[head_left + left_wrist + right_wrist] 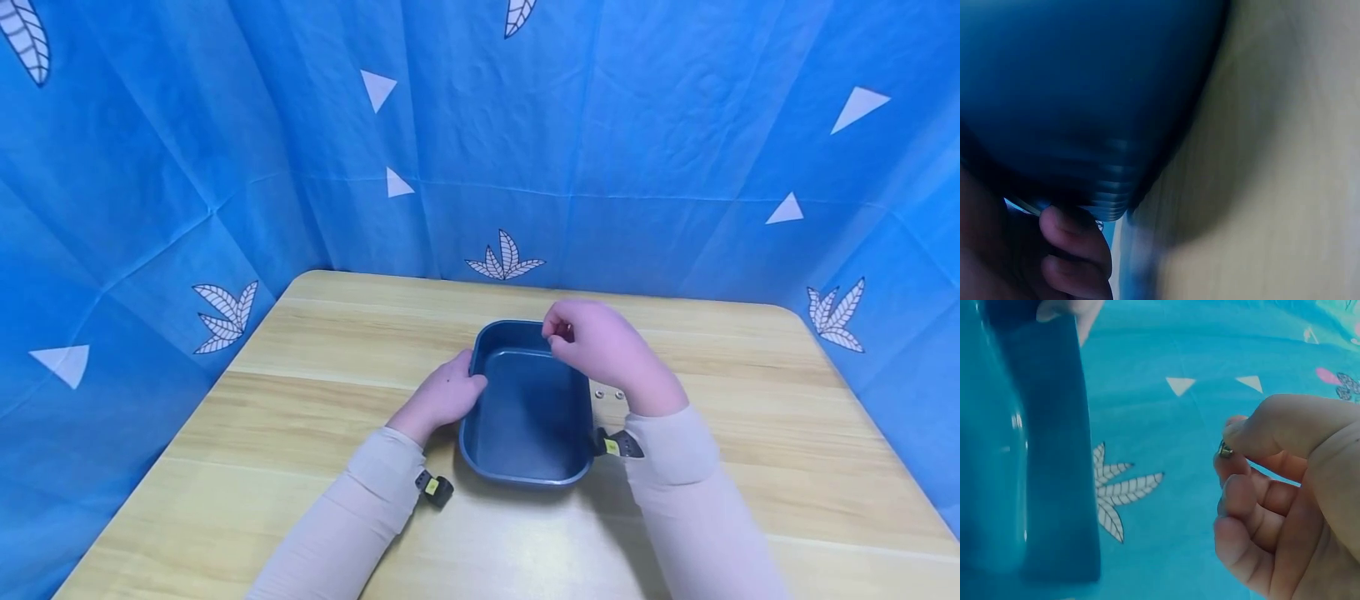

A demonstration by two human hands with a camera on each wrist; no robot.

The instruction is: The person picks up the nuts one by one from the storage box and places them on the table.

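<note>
A deep blue rectangular pan (527, 421) with rounded corners is in the middle of the head view, tilted slightly. My left hand (442, 396) grips its left side, thumb over the rim and fingers outside; the left wrist view shows curled fingertips (1075, 240) against the ribbed outer wall. Above the pan's far right corner is my right hand (603, 346). Its thumb and index finger pinch a small shiny metal piece (1225, 450), like a nut or screw; its exact kind is too small to tell. The other fingers are curled below it.
Two small round metal pieces, one nearer (599, 394) and one farther right (619, 395), lie on the wooden table (360, 333) just right of the pan. Blue patterned cloth (637, 167) hangs around the table's back and sides. Each wrist wears a black strap camera.
</note>
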